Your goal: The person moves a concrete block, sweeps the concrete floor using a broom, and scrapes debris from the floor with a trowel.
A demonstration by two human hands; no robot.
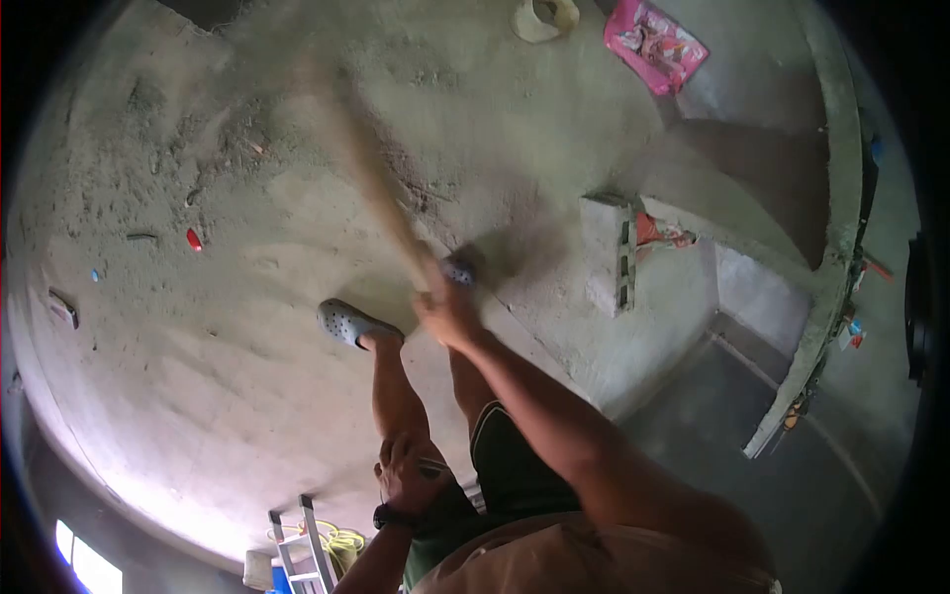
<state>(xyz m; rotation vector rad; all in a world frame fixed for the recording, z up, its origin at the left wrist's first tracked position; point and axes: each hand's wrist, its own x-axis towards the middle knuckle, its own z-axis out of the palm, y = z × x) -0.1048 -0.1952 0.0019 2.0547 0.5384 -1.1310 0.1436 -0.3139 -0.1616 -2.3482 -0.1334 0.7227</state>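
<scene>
Tan shirt cloth (pixel 564 549) fills the near edge at six o'clock, and from it the right arm runs up toward the centre. The right hand (pixel 445 315) is wrapped closed around a long pale wooden handle (pixel 371 173), which slants away to eleven o'clock over the dusty grey concrete floor (pixel 247 346). The handle is blurred and its far end cannot be made out.

Worked one-handed like this, the handle would probably go best with a firm wrist and the grip kept tight, with the strokes kept clear of both feet.

The left hand (pixel 411 475), with a black wristwatch (pixel 386 517), rests on the thigh by the dark green shorts (pixel 510 465). Its fingers are bent, and whether its grip holds anything I cannot tell.

A grey perforated clog (pixel 351 322) stands just at nine o'clock of the right hand. A grey concrete block (pixel 609 252) lies at three o'clock, and a pink printed packet (pixel 655 45) at one o'clock.
</scene>
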